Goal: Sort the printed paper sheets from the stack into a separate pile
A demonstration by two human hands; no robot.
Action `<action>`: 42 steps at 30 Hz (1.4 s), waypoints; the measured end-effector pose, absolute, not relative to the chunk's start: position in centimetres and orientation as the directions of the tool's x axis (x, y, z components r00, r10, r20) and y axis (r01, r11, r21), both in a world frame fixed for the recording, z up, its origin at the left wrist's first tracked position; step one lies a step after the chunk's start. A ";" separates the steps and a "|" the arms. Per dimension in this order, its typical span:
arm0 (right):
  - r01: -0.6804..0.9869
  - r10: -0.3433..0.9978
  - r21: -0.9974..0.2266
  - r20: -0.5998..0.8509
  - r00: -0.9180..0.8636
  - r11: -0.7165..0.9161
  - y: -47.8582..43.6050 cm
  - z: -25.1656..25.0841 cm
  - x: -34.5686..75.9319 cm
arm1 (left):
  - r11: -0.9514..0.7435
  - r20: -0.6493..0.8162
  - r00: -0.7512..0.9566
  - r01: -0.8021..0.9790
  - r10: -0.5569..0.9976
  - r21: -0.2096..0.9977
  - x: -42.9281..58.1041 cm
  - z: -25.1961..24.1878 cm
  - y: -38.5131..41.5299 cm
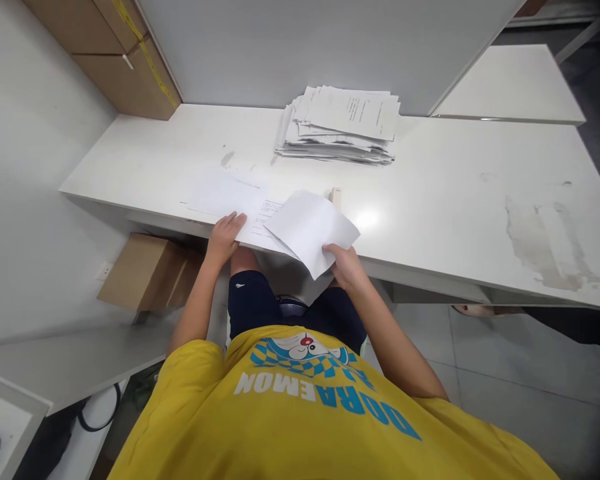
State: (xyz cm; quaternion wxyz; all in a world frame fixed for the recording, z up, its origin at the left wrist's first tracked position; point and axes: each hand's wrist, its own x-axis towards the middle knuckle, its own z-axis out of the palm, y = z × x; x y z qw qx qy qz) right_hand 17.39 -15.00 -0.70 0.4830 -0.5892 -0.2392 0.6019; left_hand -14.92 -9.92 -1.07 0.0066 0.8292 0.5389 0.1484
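My right hand (pixel 349 268) is closed on a folded-over sheet of paper (pixel 313 227), the thumb on top and the fingers underneath. This sheet is lifted and bent over the desk's front edge, its blank side up. Under its left part shows a printed page (pixel 264 223) lying flat on the desk. My left hand (pixel 225 235) rests at the desk's edge, its fingers stretched over the lower side of the flat papers (pixel 225 190). A small cream-coloured object (pixel 336 197), perhaps a stapler, stands just behind the lifted sheet, partly hidden by it.
A thick, uneven stack of printed papers (pixel 345 123) sits at the back of the white desk (pixel 440 200), against a grey partition (pixel 305 53). Cardboard boxes (pixel 135 80) are piled at the back left; another box (pixel 145 270) is below the desk. Another person's foot (pixel 473 311) shows at right.
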 end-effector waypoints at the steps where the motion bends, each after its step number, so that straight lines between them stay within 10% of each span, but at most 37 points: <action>1: -0.290 0.856 -0.856 -0.486 0.177 -0.427 -15.1 -0.7 17.6 | -0.428 0.238 0.384 0.887 0.892 0.173 -15.1 -1.1 -9.9; 33: -0.183 0.826 -0.827 -0.554 0.103 -0.532 -17.7 -0.1 20.1 | -0.141 0.539 -0.316 0.751 0.781 0.644 -14.7 -2.0 -13.0; 38: -0.114 0.791 -0.795 -0.606 0.082 -0.596 -17.8 0.0 20.8 | 0.093 -0.061 -0.515 0.037 0.855 0.995 -7.4 -3.9 -16.1; 42: -0.009 0.828 -0.828 -0.561 0.007 -0.561 -17.7 0.2 21.9 | 0.302 -0.403 -0.166 -0.430 0.900 0.851 -4.4 -3.6 -15.9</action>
